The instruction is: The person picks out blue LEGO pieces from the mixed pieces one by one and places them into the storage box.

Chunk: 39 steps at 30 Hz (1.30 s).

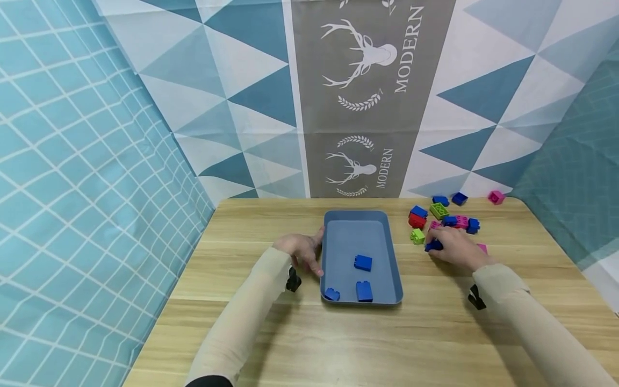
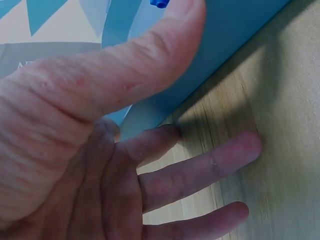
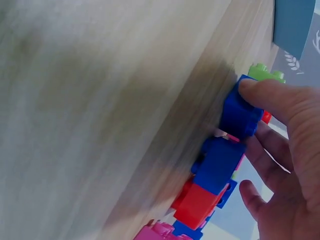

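Note:
At the right of the table, my right hand [image 1: 456, 248] pinches a blue toy building block [image 3: 235, 115] between thumb and fingers. In the right wrist view, another blue block [image 3: 220, 159] and a red block [image 3: 196, 204] lie just below it. A blue-grey tray [image 1: 348, 234] stands mid-table, with three blue blocks inside, one of them [image 1: 364, 291] near its front edge. My left hand [image 1: 302, 250] rests against the tray's left side. Its fingers [image 2: 200, 175] are spread and fairly straight, with the thumb at the rim.
More blocks lie loosely behind and around my right hand: a red one [image 1: 417, 221], a lime-green one [image 1: 417, 236], a green one [image 1: 439, 210] and a pink one [image 1: 496, 197] at the back edge. A patterned curtain [image 1: 251, 107] hangs behind the wooden table [image 1: 358, 344].

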### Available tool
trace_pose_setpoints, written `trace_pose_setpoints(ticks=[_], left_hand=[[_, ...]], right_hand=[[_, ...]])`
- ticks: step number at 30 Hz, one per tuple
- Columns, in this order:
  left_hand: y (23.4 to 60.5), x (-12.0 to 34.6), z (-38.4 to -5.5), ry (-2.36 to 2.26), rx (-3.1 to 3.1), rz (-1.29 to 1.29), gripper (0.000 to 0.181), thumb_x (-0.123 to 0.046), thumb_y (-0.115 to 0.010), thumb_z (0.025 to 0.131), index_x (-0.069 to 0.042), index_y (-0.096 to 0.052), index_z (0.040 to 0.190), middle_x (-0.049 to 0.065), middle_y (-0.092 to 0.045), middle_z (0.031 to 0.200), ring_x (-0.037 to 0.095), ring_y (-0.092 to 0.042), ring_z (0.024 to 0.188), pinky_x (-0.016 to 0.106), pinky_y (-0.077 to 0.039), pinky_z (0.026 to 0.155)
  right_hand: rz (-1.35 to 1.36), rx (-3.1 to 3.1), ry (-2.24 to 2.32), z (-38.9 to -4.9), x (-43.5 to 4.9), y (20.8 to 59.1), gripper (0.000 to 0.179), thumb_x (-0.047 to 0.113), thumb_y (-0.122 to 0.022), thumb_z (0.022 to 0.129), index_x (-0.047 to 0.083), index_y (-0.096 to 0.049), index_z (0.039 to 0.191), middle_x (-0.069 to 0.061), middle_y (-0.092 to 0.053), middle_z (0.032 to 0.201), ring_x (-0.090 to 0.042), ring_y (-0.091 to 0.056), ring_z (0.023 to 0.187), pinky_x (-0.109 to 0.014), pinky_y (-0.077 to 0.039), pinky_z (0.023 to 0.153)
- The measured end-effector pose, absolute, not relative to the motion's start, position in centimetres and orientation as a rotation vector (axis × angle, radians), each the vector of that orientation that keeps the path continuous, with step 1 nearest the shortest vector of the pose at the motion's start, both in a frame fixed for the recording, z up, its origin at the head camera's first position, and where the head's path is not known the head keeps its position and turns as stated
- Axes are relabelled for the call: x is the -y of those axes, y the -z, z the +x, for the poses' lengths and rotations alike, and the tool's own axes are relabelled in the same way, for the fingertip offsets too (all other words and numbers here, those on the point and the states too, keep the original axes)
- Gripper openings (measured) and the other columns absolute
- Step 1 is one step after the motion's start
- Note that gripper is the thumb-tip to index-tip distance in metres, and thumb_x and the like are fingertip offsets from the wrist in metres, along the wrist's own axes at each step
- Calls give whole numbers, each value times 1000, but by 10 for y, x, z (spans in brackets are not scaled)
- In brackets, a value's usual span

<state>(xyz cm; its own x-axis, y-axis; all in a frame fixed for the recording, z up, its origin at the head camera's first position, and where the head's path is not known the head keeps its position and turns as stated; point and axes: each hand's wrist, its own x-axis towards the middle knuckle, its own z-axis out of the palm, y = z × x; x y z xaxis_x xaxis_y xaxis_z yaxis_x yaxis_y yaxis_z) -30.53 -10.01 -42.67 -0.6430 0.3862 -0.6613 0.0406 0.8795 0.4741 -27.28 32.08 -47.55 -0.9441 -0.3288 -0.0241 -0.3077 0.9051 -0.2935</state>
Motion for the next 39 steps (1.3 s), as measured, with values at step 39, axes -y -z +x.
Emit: trace_pose_setpoints(ticks=[39], left_hand=[[424, 98, -309, -529, -2197, 304, 143, -25, -92, 76, -34, 24, 160, 21, -21, 168, 23, -72, 96, 48, -55, 94]], right_hand=[[-1101, -2785, 940, -231, -235, 467, 17, 24, -81, 89, 21, -69, 101, 12, -68, 99, -6, -60, 91, -36, -57, 83]])
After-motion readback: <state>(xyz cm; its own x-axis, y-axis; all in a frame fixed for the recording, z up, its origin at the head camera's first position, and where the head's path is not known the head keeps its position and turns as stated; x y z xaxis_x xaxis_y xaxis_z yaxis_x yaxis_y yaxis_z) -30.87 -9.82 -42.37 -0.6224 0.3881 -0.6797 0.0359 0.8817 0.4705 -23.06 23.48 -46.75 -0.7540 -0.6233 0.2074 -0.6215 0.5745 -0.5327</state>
